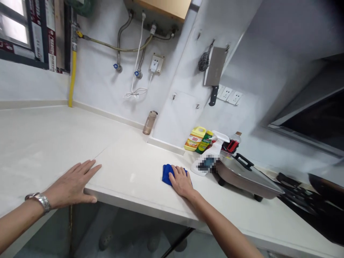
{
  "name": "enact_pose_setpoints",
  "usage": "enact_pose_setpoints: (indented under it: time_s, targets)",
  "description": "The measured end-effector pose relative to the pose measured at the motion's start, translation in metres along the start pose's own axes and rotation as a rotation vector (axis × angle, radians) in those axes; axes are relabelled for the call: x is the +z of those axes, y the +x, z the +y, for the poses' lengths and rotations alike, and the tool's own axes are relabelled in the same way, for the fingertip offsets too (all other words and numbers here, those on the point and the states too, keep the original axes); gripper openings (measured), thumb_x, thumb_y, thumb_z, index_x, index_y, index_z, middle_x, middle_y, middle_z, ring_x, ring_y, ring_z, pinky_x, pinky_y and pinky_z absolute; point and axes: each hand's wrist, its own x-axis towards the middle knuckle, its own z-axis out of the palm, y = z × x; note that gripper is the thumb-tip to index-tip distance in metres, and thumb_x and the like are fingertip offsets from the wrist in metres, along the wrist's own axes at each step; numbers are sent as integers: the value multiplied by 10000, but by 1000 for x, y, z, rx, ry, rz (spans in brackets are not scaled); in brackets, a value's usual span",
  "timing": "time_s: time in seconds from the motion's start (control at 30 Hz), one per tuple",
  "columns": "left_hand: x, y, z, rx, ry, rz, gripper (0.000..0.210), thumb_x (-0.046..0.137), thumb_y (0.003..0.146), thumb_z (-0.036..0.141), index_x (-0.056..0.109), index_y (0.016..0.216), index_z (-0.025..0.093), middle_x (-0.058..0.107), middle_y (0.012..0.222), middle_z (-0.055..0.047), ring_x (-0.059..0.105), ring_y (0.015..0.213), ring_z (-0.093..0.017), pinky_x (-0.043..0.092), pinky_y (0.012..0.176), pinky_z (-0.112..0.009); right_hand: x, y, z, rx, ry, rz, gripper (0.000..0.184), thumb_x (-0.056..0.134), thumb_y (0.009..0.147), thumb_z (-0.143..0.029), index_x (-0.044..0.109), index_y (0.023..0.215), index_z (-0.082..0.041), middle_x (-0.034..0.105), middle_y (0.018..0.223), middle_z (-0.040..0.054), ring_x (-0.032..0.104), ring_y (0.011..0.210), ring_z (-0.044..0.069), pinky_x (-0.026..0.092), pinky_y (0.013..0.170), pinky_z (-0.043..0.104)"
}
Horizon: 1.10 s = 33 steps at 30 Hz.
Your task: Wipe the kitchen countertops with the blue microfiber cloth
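My right hand (182,181) presses a folded blue cloth (167,175) flat against the white countertop (129,150), its fingers lying over the cloth. At the counter's inner corner rests my left hand (73,182), fingers stretched out and thumb over the front edge. It holds nothing, and a silver watch or bracelet (42,201) circles that wrist. Just right of the cloth stands a white spray bottle (208,157), its label blurred. Beyond the spray bottle sits an electric pan (249,175) with a glass lid.
A yellow detergent jug (195,139) and a green bottle (204,142) stand against the wall. A brown bottle (150,123) is near the wall corner. Above hangs a cleaver (215,68) beside a scourer (203,62). The black stove (309,200) lies far right.
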Motion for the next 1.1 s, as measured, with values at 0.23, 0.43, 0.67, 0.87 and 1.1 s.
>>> enact_pose_setpoints:
  time_s: [0.23, 0.43, 0.67, 0.87, 1.1]
  targets:
    - [18, -1, -5, 11, -4, 147, 811, 666, 764, 467, 448, 1463, 116, 360, 1570, -203, 329, 1456, -368, 249, 1195, -492, -12, -56, 7, 2, 12, -64, 624, 208, 1022, -478, 283, 1573, -197, 268, 1619, 82, 194, 1492, 316, 170, 1204, 539]
    - [30, -1, -10, 38, 14, 217, 754, 617, 811, 464, 441, 1463, 129, 392, 1561, -182, 354, 1446, -339, 231, 1199, -457, -24, -78, 24, -50, 12, -95, 638, 197, 1025, -531, 327, 1559, -206, 306, 1605, 74, 257, 1477, 297, 250, 1192, 506]
    - [19, -2, -9, 94, 5, 184, 797, 657, 828, 510, 415, 1475, 113, 375, 1555, -233, 365, 1437, -364, 274, 1179, -508, -33, -82, 59, -299, 130, -29, 636, 200, 1037, -532, 247, 1579, -203, 220, 1632, 107, 255, 1484, 239, 309, 1183, 490]
    - [21, -2, -13, 108, -18, 174, 861, 674, 810, 588, 403, 1490, 134, 354, 1569, -226, 343, 1449, -360, 270, 1178, -515, -16, -81, 67, -508, 141, -57, 544, 190, 1058, -445, 243, 1575, -283, 220, 1638, 39, 175, 1509, 219, 151, 1236, 547]
    - [18, -3, -8, 105, -12, 155, 884, 687, 812, 579, 386, 1498, 110, 330, 1572, -249, 301, 1462, -369, 245, 1182, -526, -12, -42, 69, -510, 156, -110, 570, 160, 1052, -480, 225, 1582, -282, 198, 1644, 36, 170, 1510, 217, 131, 1241, 541]
